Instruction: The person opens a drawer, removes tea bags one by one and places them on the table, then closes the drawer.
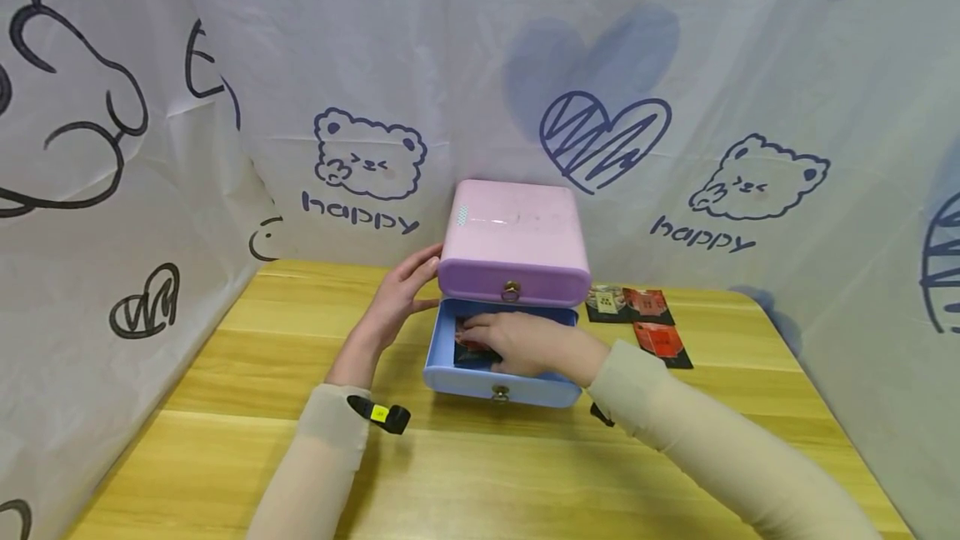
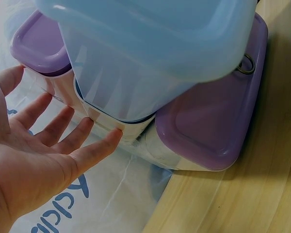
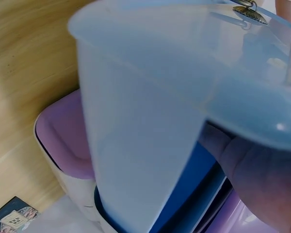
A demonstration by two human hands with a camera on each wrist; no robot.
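A small pink drawer box (image 1: 517, 223) has a purple upper drawer front (image 1: 472, 280), which is closed. Below it the blue drawer (image 1: 457, 380) is pulled out. My right hand (image 1: 525, 344) reaches into this drawer, its fingers over a dark packet (image 1: 469, 355) with red print. I cannot tell whether they pinch it. In the right wrist view the drawer wall hides most of the fingers. My left hand (image 1: 396, 294) is at the box's left side, its fingers spread and fingertips against the side in the left wrist view.
To the right of the box lie several flat packets: one dark with a pale label (image 1: 606, 304), two with red (image 1: 649, 305). They lie on a wooden table (image 1: 480, 473). A printed white curtain (image 1: 480, 65) hangs close behind and on both sides.
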